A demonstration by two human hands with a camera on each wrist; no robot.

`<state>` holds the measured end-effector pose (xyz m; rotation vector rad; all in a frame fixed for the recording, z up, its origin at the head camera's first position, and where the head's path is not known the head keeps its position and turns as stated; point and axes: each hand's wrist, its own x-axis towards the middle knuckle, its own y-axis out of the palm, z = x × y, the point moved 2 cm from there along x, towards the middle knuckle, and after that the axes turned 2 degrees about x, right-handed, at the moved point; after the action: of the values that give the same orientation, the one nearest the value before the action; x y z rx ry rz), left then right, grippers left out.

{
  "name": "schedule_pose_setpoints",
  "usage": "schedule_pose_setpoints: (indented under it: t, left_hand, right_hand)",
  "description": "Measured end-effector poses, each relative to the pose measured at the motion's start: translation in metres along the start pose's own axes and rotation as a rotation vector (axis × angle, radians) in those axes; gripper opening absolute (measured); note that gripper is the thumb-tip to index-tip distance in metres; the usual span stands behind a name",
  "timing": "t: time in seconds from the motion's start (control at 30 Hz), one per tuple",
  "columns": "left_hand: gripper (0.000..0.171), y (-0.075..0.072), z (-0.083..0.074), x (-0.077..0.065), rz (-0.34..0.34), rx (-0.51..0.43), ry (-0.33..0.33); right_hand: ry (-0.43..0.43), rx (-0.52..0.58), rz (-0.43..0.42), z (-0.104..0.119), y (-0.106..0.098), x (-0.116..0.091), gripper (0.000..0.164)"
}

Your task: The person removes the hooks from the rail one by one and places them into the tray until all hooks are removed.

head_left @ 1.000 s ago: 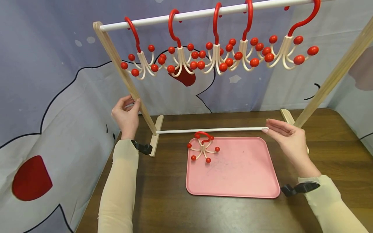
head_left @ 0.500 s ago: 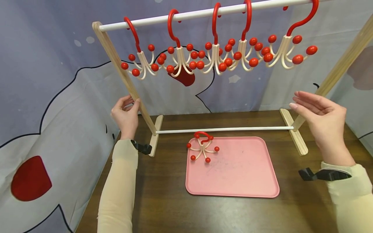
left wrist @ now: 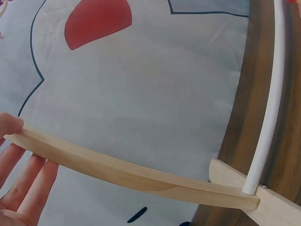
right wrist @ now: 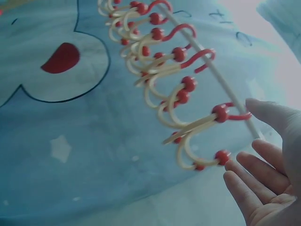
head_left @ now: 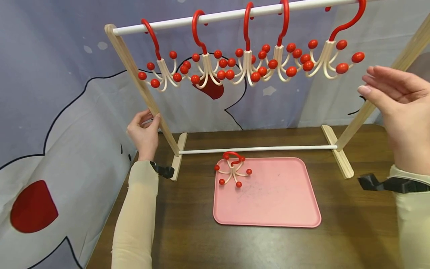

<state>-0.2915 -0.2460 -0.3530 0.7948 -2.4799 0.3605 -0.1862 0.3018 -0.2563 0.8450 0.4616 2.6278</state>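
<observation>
In the head view my left hand (head_left: 144, 130) pinches the left wooden post (head_left: 129, 63) of a garment rack. The left wrist view shows the thumb on one side of this post (left wrist: 127, 167) and fingers on the other. My right hand (head_left: 404, 108) is raised by the right post (head_left: 357, 123), fingers extended, holding nothing. Several octopus-style hangers (head_left: 247, 61), with red hooks and cream prongs tipped with red balls, hang from the white top rod (head_left: 221, 16). In the right wrist view the nearest hanger (right wrist: 197, 127) hangs close to my fingers.
A pink tray (head_left: 268, 222) lies on the brown table (head_left: 188, 239), with one more such hanger (head_left: 232, 170) at its back left. Behind it runs the rack's lower white rod (head_left: 268, 148), between two wooden feet (head_left: 344, 166). Patterned cloth (head_left: 84, 149) hangs behind.
My right hand has left the right end of the lower rod and moved up and to the right, towards the upper part of the right post. My left hand stays on its post.
</observation>
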Motion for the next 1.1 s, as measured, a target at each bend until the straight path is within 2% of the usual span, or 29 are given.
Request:
schedule_pose_setpoints:
  t: [0.17,0.33,0.83,0.93,1.1]
  left_hand:
    - [0.021,-0.001,0.0,0.0,-0.006,0.015,-0.005]
    - [0.021,-0.001,-0.001,0.0,-0.007,0.024,-0.005]
    - [0.021,-0.001,0.0,0.001,-0.008,0.035,0.001]
    - [0.021,-0.001,0.0,0.001,-0.009,0.038,0.001]
    - [0.021,-0.001,-0.001,0.0,-0.012,0.047,0.004]
  right_hand:
    - [-0.026,-0.003,0.009,0.014,0.013,0.012,0.047]
    - [0.039,-0.012,0.056,0.02,0.028,0.025,0.05]
    - [0.051,-0.361,0.067,0.028,0.053,0.066,0.043]
    - [0.051,-0.34,0.07,0.027,0.058,0.069,0.041]
    - [0.03,-0.234,0.084,0.024,0.066,0.073,0.039]
